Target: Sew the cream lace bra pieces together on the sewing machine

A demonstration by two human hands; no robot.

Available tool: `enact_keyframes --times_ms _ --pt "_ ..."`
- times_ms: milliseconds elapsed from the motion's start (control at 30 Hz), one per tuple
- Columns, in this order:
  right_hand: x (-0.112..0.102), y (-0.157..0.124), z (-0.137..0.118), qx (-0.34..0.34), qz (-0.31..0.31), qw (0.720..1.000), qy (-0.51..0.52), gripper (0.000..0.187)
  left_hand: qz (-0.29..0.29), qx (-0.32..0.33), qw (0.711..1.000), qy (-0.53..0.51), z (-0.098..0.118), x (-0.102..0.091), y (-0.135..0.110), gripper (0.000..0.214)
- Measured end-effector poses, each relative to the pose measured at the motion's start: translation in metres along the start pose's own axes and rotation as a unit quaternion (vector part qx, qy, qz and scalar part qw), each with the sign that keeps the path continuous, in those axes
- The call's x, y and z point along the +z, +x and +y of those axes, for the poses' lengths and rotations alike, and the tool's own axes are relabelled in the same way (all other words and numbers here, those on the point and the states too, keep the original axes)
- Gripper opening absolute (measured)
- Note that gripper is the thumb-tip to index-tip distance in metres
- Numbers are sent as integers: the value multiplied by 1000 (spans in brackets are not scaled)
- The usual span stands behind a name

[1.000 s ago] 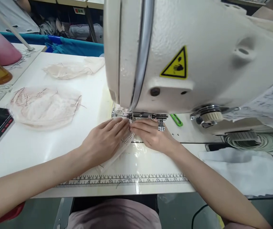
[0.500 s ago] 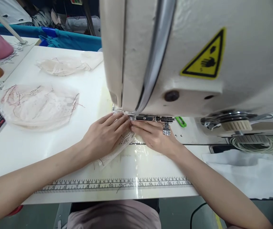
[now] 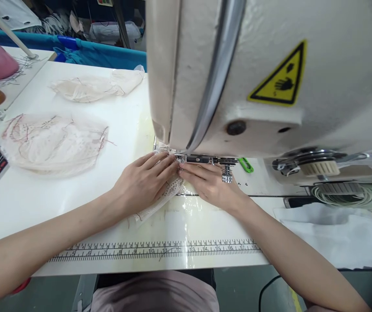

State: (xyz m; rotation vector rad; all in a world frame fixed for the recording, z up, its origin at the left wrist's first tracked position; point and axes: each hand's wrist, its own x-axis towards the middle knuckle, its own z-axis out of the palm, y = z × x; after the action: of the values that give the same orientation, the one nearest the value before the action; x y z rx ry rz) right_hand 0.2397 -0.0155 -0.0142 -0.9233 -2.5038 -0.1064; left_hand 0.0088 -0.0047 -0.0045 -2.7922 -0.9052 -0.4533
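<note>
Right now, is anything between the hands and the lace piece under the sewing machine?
Nothing visible. The left hand lies flat on the lace piece, and the right hand meets it at the fingertips, just before the presser foot.

Lace strip [image 3: 151, 210]: cream openwork cloth, matt, rough texture is noted. Desk [image 3: 43, 203]: white, smooth, glossy. Printed ruler [image 3: 160, 249] is covered by clear shiny film. Sewing machine head [image 3: 205, 65]: cream painted casing, finely pebbled, dull sheen. Presser foot [image 3: 202, 160]: bright polished metal. Cut pieces [image 3: 52, 143]: sheer matt cloth, loose threads are seen.
</note>
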Motion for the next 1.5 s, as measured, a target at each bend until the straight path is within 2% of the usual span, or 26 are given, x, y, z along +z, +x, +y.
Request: enact_keyframes --times_ms 300,467,533,633,700,733,800,933,967,1033,1133,1233,1367,1500 --pt "5 -1 5 -10 11 1000 17 28 6 6 1000 19 -1 0 1 37" --pt "1 -2 0 31 6 999 -6 29 23 16 999 39 -4 -20 2 29" --pt "0 -1 -3 33 13 999 -15 29 30 49 998 23 -8 -33 -3 29" --pt "-2 0 -3 14 27 999 -25 30 18 152 988 -12 -11 -46 -23 59" --pt "-2 0 -3 19 29 999 -23 29 -5 196 981 -6 -8 -47 -40 61" --pt "-2 0 -2 24 24 999 -13 28 -4 195 981 1 -5 -47 -48 48" --pt "0 0 -1 31 5 999 21 28 8 143 990 2 1 -48 -59 22" --pt "6 0 0 32 6 997 76 33 -4 -27 999 -43 8 -60 -53 21" --pt "6 0 0 31 14 996 83 31 -9 -38 999 -37 7 -64 -47 20" --pt "6 1 0 22 23 996 89 24 -12 -7 1000 -12 2 -69 -31 17" --pt "3 3 -1 8 18 996 92 18 -28 51 998 -6 -6 -62 -9 18" --pt "3 2 1 10 16 995 95 17 -20 86 996 11 -10 -42 5 16" --pt "8 -3 2 22 41 995 92 21 45 105 993 34 -11 -21 7 21" --pt "14 -7 0 62 37 997 24 34 69 107 989 70 -10 -21 5 26"
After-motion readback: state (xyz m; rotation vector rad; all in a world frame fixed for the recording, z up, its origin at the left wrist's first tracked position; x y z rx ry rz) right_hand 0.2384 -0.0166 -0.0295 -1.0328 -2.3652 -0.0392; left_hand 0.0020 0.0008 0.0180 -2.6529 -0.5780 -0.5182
